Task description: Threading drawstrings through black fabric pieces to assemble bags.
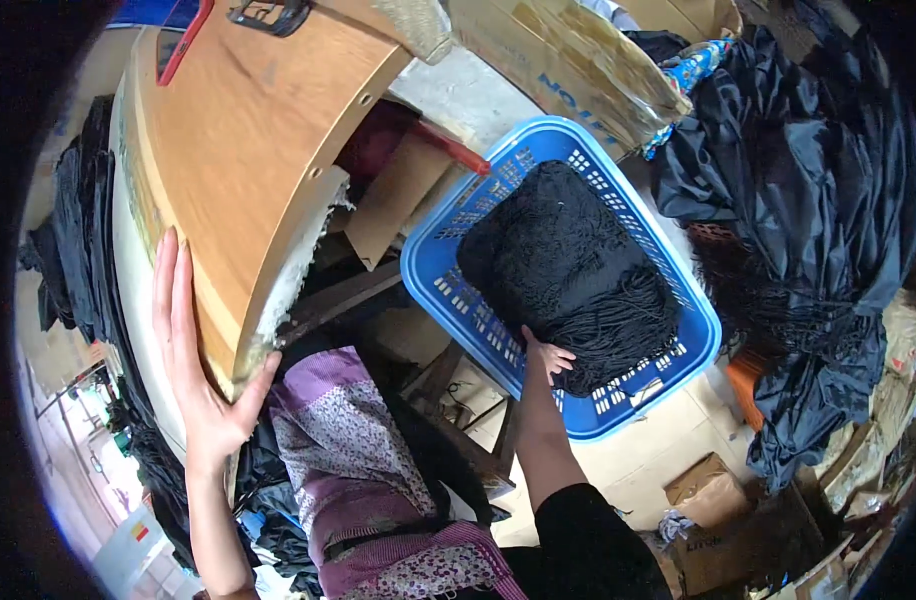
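Observation:
My left hand (pixel 210 395) lies open at the near corner of a wooden board (pixel 268 130), fingers stretched along its left edge and thumb apart on the other side. A blue plastic basket (pixel 706 335) with slotted walls stands to the right. Inside it is a heap of black cords (pixel 578 235), bundled together. My right hand (pixel 550 358) reaches over the basket's near rim and touches the lower left of the cords. Its fingers look spread, with their tips partly against the black strands.
Black fabric (pixel 778 170) hangs at the right, and more dark cloth (pixel 78 230) hangs beyond the board's left edge. Behind the basket is a large cardboard box (pixel 568 60). A red bar (pixel 453 148) juts toward the basket's rim. A small cardboard piece (pixel 708 490) lies on the floor.

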Motion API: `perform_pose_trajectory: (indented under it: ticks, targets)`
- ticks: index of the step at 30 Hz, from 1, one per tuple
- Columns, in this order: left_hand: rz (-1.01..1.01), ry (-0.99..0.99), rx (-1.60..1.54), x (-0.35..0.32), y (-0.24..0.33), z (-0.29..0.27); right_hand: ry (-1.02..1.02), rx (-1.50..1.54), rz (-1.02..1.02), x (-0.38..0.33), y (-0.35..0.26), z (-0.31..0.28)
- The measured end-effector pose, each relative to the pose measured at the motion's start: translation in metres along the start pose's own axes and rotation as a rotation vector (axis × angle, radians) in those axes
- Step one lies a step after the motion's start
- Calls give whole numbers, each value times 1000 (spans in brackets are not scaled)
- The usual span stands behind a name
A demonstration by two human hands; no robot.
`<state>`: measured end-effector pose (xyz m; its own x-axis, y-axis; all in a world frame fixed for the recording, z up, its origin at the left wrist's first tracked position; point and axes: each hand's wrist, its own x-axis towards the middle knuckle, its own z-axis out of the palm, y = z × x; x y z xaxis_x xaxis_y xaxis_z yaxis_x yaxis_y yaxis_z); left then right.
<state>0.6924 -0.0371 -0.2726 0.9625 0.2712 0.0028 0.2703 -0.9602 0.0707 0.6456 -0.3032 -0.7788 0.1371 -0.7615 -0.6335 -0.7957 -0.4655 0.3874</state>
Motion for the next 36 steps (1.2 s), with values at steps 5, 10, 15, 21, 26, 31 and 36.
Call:
perform_pose_trajectory:
  ticks: [5, 10, 15, 21, 26, 31, 36]
  targets:
    - [-24, -3, -25, -1, -3, 0, 90, -6, 29, 16, -1, 1]
    - [-35, -30, 12, 0, 0, 3, 81, 103, -23, 45, 14, -9]
    - [-56, -17, 39, -4, -5, -2, -58, 282, -224, 47, 42, -29]
    - [-22, 7, -19, 4, 2, 0, -579, 1272, -556, 113, 135, -68]
    - [-14, 42, -24, -1, -2, -3, -881, 1472, -398, 76, 170, -145]
    - [32, 102, -80, -2, 2, -4, -884, 1544, -616, 83, 213, -209]
    - [54, 123, -92, -6, -1, -3, -986, 1545, -826, 31, 228, -266]
